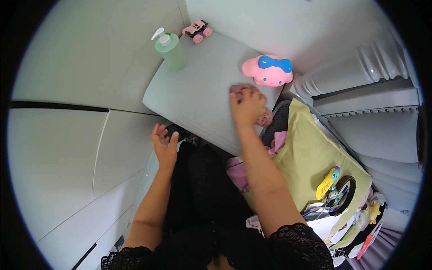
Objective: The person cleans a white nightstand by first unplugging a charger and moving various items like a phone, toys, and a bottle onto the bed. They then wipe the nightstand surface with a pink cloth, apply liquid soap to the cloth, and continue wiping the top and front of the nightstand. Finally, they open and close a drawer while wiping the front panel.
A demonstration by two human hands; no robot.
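While the right hand (246,107) presses a crumpled pink cloth (243,89) flat against the grey top (198,90), its fingers are curled down over the fabric, so the cloth bunches out past the fingertips and again below the wrist, near the top's right edge. That palm-down hold looks like one meant for rubbing the surface rather than lifting the cloth. The left hand (164,145) hangs free below the front edge of the top, fingers spread and empty, touching nothing; it seems held out of the way, perhaps for balance.

On the far side of the top, the other things stand back from the cloth. A pale green pump bottle (171,50) stands upright at the back left corner, a small pink toy car (197,30) sits just behind it against the wall, and a pink round toy with a blue bow (267,70) rests at the right rim, close above the cloth. To the right, a yellow-green sheet (310,153) drapes over a heap of clothing, with a yellow toy phone (327,182) lying on it; what lies beneath is too jumbled to make out.
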